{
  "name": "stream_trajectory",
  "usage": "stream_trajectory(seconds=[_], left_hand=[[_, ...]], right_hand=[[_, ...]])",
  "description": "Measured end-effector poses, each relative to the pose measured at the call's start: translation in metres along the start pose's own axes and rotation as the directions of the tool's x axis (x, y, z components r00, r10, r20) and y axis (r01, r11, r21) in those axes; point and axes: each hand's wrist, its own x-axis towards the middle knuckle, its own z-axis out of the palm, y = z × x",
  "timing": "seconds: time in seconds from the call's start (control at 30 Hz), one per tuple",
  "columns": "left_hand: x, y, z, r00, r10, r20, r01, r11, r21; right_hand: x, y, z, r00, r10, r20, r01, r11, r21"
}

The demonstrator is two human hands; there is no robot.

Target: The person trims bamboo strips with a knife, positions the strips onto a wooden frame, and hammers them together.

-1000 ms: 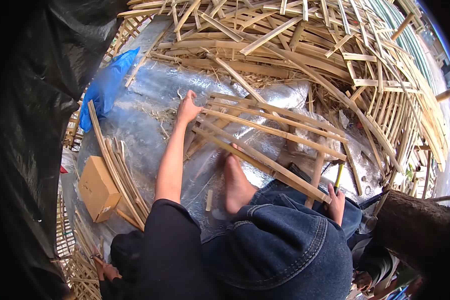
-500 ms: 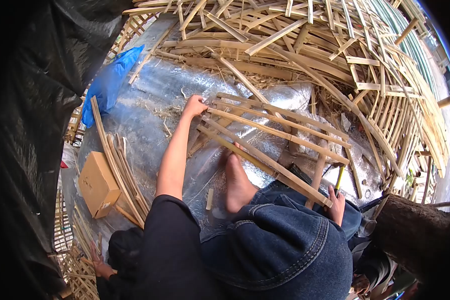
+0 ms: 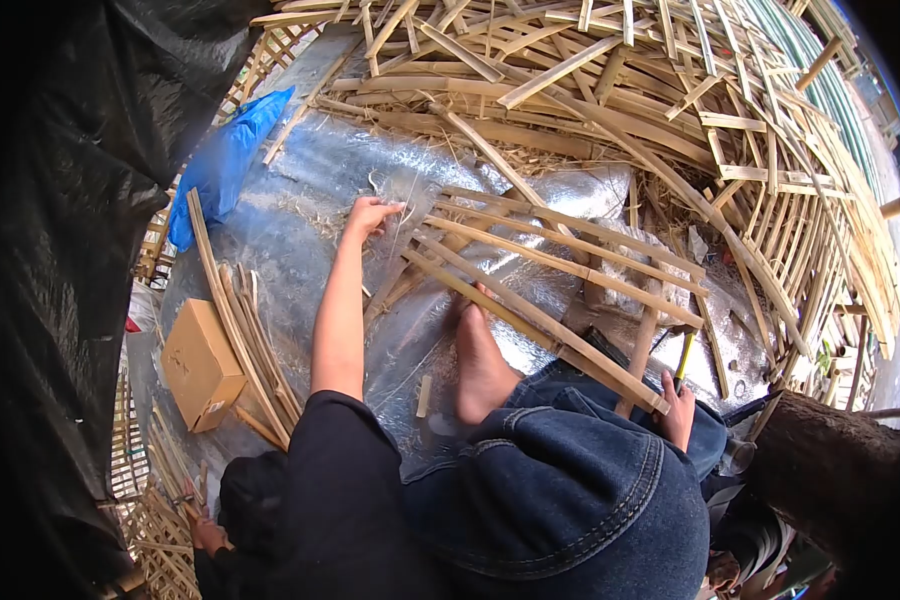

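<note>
Several bamboo slats (image 3: 570, 268) lie side by side, fanned over a crosswise bamboo piece (image 3: 644, 345) in front of my bare foot (image 3: 482, 370). My left hand (image 3: 375, 215) is just left of their far ends, apart from them, with thumb and fingers pinched together; what they hold is too thin to make out. Near the slats' right ends, my right hand (image 3: 678, 412) is wrapped round the handle of a yellow-handled tool (image 3: 684, 360), whose head is partly hidden by the slats.
A cardboard box (image 3: 202, 366) and long bamboo strips (image 3: 242, 330) lie at the left, below a blue plastic bag (image 3: 220, 165). A large bamboo pile (image 3: 570, 100) spans the back. A log (image 3: 820, 455) is at the right. Another person's hand (image 3: 208, 532) shows at lower left.
My left hand has come away from the slats' far ends and shifted slightly left, its fingers pinched. My right hand keeps the tool. The other person's hand at lower left has moved.
</note>
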Motion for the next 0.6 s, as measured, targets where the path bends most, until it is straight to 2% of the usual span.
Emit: stream_trajectory(seconds=[0.1, 0.23, 0.3, 0.53, 0.6], left_hand=[[0.002, 0.001, -0.004, 0.997, -0.078, 0.022, 0.079, 0.994, -0.075], [0.009, -0.009, -0.004, 0.998, -0.063, -0.018, 0.061, 0.993, -0.101], [0.01, -0.014, -0.007, 0.994, -0.1, -0.05, 0.097, 0.994, -0.058], [-0.031, -0.017, -0.019, 0.981, -0.067, -0.18, 0.077, 0.996, 0.047], [-0.037, -0.02, -0.025, 0.885, 0.076, -0.458, 0.057, 0.961, 0.269]], right_hand=[[-0.003, -0.006, 0.0, 1.0, 0.009, -0.012, -0.009, 1.0, 0.003], [0.001, 0.002, 0.0, 1.0, -0.017, -0.012, 0.017, 1.0, -0.005], [0.002, 0.003, 0.0, 1.0, -0.011, -0.014, 0.011, 1.0, -0.004], [0.001, 0.0, 0.001, 1.0, 0.007, -0.008, -0.007, 1.0, 0.003], [0.005, 0.005, 0.0, 1.0, 0.01, -0.01, -0.01, 1.0, -0.007]])
